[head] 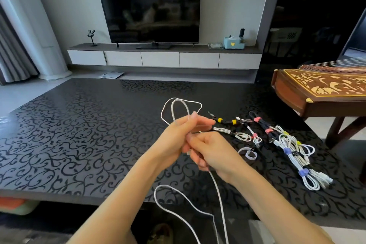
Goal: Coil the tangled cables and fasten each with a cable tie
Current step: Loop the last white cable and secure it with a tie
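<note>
Both hands, left hand [179,134] and right hand [212,151], pinch one white cable [174,105]; perhaps six tied bundles [293,150] lie right, table [79,125] bare left.

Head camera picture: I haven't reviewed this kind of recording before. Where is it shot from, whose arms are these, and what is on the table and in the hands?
There is no machine here. A person wears one wide-angle camera on the head, looking forward and down, so the two bare arms entering from the bottom are the wearer's own.

The left hand and right hand meet above a dark patterned table. Together they hold a white cable: loops of it stand up beyond the left hand, and the loose rest hangs below the right hand, past the table's near edge.

To the right on the table lie bundled cables, already coiled and fastened with coloured ties in yellow, pink and purple. A loose white tie lies near the right hand.

Behind are a television and, at the right, a stringed instrument.
</note>
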A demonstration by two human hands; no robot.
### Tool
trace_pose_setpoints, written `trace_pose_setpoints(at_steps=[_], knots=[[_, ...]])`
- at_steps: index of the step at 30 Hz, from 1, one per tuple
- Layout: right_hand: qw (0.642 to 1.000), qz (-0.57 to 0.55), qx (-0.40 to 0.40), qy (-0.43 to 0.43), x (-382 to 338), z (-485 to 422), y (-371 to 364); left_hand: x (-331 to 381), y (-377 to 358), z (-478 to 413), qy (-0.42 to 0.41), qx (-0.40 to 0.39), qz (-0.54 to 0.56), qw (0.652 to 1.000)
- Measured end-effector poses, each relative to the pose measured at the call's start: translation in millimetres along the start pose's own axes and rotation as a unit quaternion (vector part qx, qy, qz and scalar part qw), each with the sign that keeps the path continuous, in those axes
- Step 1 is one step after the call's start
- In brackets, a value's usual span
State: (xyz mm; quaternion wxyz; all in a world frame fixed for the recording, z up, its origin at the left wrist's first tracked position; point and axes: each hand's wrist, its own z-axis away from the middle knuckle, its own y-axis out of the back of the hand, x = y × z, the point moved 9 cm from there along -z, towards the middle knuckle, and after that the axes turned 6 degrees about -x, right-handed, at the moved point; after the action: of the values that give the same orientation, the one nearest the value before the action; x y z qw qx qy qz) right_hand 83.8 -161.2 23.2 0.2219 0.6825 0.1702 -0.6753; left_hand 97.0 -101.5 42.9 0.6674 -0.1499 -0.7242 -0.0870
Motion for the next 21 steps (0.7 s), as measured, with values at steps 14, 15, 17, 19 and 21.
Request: trace_pose_setpoints(at_steps=[14,15,17,19,21], knots=[[0.994,-0.019,-0.066,-0.086,66.4,-1.1,47.7,-55.5,110.1,-22.5,0.035,0.223,0.179,0.958],[0.997,-0.007,-0.021,-0.072,63.0,-2.9,59.5,-61.0,110.0,-22.4,0.063,0.209,0.195,0.956],[0.997,0.017,0.05,-0.052,57.3,-4.7,78.4,-67.4,105.3,-23.3,0.095,0.17,0.255,0.947],[0.997,0.031,0.059,-0.042,54.0,-6.3,82.0,-75.5,100.8,-25.9,0.121,0.153,0.267,0.944],[0.998,0.047,0.019,-0.036,51.5,-9.7,71.7,-85.6,91.8,-29.0,0.16,0.147,0.192,0.957]])
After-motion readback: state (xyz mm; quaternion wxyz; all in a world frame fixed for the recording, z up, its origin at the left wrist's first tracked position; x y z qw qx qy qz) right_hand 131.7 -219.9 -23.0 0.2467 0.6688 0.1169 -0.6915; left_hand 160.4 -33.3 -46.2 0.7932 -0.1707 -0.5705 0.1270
